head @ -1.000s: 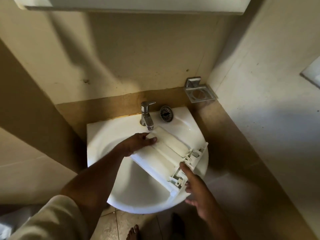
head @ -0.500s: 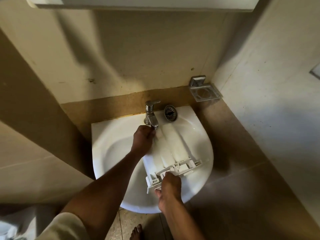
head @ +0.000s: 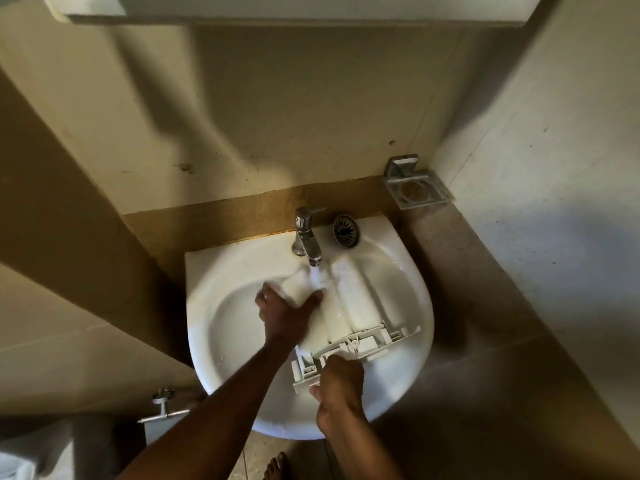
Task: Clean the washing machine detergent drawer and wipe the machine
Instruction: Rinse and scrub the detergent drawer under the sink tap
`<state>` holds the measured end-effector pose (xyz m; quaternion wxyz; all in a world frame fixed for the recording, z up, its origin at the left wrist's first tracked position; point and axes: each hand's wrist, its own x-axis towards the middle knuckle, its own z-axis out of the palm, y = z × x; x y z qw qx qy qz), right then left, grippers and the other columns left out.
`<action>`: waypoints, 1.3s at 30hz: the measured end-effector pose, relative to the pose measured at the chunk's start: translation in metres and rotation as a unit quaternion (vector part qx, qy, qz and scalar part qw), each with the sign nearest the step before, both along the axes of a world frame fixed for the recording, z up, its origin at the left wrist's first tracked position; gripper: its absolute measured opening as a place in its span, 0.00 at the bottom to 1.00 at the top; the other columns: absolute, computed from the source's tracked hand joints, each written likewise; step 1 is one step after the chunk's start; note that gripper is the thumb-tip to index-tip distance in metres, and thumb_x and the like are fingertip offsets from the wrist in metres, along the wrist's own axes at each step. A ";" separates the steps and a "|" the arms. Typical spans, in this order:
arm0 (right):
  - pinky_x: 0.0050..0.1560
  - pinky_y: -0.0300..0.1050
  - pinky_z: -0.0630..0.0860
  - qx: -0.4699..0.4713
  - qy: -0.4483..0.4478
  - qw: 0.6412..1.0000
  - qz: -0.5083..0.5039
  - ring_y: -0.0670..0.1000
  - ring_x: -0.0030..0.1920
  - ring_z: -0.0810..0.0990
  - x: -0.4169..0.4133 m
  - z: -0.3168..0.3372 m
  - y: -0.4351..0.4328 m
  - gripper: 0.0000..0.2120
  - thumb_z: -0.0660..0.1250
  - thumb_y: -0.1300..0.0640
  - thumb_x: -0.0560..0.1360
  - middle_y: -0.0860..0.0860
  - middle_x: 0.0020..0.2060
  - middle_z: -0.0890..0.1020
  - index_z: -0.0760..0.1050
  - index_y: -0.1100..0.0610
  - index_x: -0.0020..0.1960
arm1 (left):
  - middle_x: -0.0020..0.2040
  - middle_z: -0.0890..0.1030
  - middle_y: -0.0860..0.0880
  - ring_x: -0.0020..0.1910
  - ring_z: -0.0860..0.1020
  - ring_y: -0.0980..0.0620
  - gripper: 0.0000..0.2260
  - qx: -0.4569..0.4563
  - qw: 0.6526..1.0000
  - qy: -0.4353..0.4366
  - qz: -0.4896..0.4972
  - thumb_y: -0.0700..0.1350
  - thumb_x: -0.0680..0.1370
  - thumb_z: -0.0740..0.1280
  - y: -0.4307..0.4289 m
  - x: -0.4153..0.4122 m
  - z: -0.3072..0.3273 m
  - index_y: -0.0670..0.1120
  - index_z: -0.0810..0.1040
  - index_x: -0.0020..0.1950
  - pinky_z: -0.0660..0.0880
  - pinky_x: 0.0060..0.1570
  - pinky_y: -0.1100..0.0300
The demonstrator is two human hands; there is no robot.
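Note:
The white detergent drawer (head: pixel 356 303) lies bottom-up in the white sink (head: pixel 221 327), its far end under the chrome tap (head: pixel 306 237). Water runs from the spout onto that end. My left hand (head: pixel 285 313) grips the drawer's far left part, thumb across it beneath the stream. My right hand (head: pixel 341 379) holds the drawer's grey front frame at the near end, over the sink's front rim. The washing machine is out of view.
A round metal drain strainer (head: pixel 346 231) lies on the sink ledge right of the tap. A metal soap holder (head: pixel 417 188) is fixed in the wall corner. A valve (head: pixel 162 408) sits low left. My bare foot (head: pixel 275 465) is on the floor.
The drawer swung from diagonal to lengthwise under the tap. My right hand took hold of its front frame, my left moved to the far end, and water now runs.

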<state>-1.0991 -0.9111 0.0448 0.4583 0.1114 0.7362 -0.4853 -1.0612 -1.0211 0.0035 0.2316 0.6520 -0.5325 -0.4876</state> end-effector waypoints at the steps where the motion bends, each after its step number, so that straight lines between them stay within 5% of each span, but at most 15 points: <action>1: 0.45 0.52 0.78 -0.012 -0.002 1.000 -0.004 0.57 0.41 0.79 -0.001 -0.003 0.005 0.08 0.57 0.66 0.78 0.61 0.46 0.82 0.75 0.61 0.50 | 0.73 0.63 0.39 0.69 0.68 0.40 0.48 0.055 0.998 0.037 0.008 0.60 0.67 0.79 0.008 0.004 -0.002 0.43 0.57 0.75 0.72 0.65 0.47; 4: 0.38 0.49 0.77 -0.026 -0.006 1.000 -0.002 0.56 0.38 0.80 -0.003 -0.009 0.011 0.10 0.56 0.64 0.78 0.60 0.45 0.83 0.76 0.60 0.51 | 0.66 0.73 0.43 0.60 0.75 0.45 0.49 0.132 0.984 0.114 -0.035 0.62 0.56 0.84 0.027 0.012 -0.006 0.52 0.57 0.63 0.79 0.55 0.47; 7: 0.41 0.51 0.81 -0.026 -0.004 0.999 0.041 0.57 0.43 0.84 0.000 -0.017 0.015 0.11 0.60 0.60 0.75 0.60 0.48 0.83 0.76 0.60 0.54 | 0.74 0.65 0.50 0.73 0.66 0.47 0.71 0.111 0.982 0.091 -0.120 0.66 0.47 0.84 0.026 0.012 -0.007 0.53 0.44 0.78 0.72 0.69 0.44; 9: 0.44 0.53 0.83 -0.023 0.008 0.995 0.093 0.57 0.45 0.84 -0.003 -0.015 0.020 0.13 0.63 0.56 0.73 0.59 0.49 0.84 0.76 0.60 0.55 | 0.74 0.65 0.47 0.72 0.67 0.44 0.73 0.106 0.982 0.069 -0.140 0.67 0.47 0.83 0.022 0.011 -0.005 0.55 0.39 0.79 0.74 0.67 0.44; 12: 0.40 0.52 0.84 -0.007 -0.055 0.984 0.171 0.59 0.40 0.84 -0.022 0.025 0.031 0.16 0.67 0.46 0.78 0.61 0.45 0.83 0.77 0.59 0.53 | 0.59 0.80 0.43 0.41 0.82 0.49 0.50 0.082 0.987 0.101 -0.098 0.64 0.61 0.81 0.024 0.016 -0.009 0.56 0.56 0.75 0.81 0.38 0.50; 15: 0.33 0.44 0.80 0.005 -0.115 0.943 0.313 0.57 0.33 0.84 -0.052 0.071 0.039 0.26 0.65 0.40 0.77 0.62 0.37 0.84 0.80 0.65 0.46 | 0.44 0.83 0.49 0.26 0.73 0.60 0.25 0.057 0.991 0.104 -0.057 0.61 0.74 0.72 0.029 0.016 -0.008 0.52 0.70 0.65 0.77 0.28 0.57; 17: 0.30 0.40 0.75 -0.041 -0.067 0.937 0.340 0.53 0.30 0.80 -0.066 0.085 0.029 0.19 0.67 0.47 0.77 0.58 0.32 0.82 0.80 0.64 0.42 | 0.40 0.80 0.49 0.27 0.74 0.57 0.27 0.082 0.991 0.093 -0.042 0.65 0.74 0.68 0.026 0.012 -0.003 0.48 0.71 0.62 0.74 0.28 0.59; 19: 0.35 0.43 0.74 -0.137 -0.062 0.959 0.239 0.52 0.31 0.77 -0.073 0.090 0.000 0.10 0.66 0.57 0.78 0.56 0.31 0.80 0.79 0.63 0.42 | 0.49 0.82 0.41 0.39 0.81 0.46 0.31 0.087 0.996 0.033 -0.006 0.68 0.74 0.64 0.020 0.007 0.006 0.43 0.73 0.62 0.79 0.39 0.52; 22: 0.44 0.46 0.77 -0.204 -0.115 0.970 0.066 0.54 0.37 0.78 -0.080 0.067 -0.060 0.05 0.63 0.64 0.79 0.57 0.36 0.79 0.77 0.64 0.48 | 0.62 0.78 0.37 0.62 0.77 0.38 0.20 -0.016 0.998 -0.030 0.055 0.54 0.82 0.61 0.009 -0.004 0.026 0.38 0.76 0.62 0.74 0.62 0.50; 25: 0.39 0.45 0.77 -0.162 -0.142 0.977 0.015 0.54 0.34 0.77 -0.081 0.041 -0.104 0.08 0.61 0.66 0.78 0.56 0.32 0.76 0.74 0.63 0.41 | 0.49 0.82 0.42 0.50 0.78 0.47 0.09 -0.055 0.984 0.116 0.125 0.42 0.82 0.62 0.000 -0.022 0.056 0.43 0.80 0.47 0.71 0.54 0.54; 28: 0.35 0.46 0.73 -0.171 -0.158 0.973 0.004 0.54 0.31 0.74 -0.074 0.025 -0.125 0.09 0.59 0.67 0.75 0.57 0.29 0.74 0.72 0.62 0.37 | 0.39 0.79 0.46 0.44 0.76 0.48 0.12 0.104 0.905 0.328 0.252 0.42 0.80 0.62 -0.008 -0.039 0.068 0.42 0.76 0.38 0.72 0.48 0.55; 32: 0.38 0.48 0.78 -0.193 -0.188 0.963 0.021 0.59 0.35 0.82 -0.069 0.010 -0.131 0.11 0.59 0.63 0.75 0.61 0.34 0.82 0.78 0.63 0.39 | 0.41 0.82 0.41 0.42 0.78 0.46 0.13 0.138 0.874 0.347 0.312 0.45 0.81 0.60 -0.007 -0.057 0.064 0.42 0.79 0.41 0.75 0.43 0.56; 39: 0.40 0.47 0.78 -0.186 -0.222 0.952 0.102 0.57 0.37 0.81 -0.082 -0.009 -0.144 0.08 0.61 0.63 0.75 0.59 0.35 0.81 0.78 0.61 0.40 | 0.44 0.86 0.41 0.42 0.82 0.46 0.12 0.101 0.836 0.384 0.377 0.42 0.80 0.63 -0.011 -0.071 0.059 0.41 0.85 0.44 0.79 0.41 0.59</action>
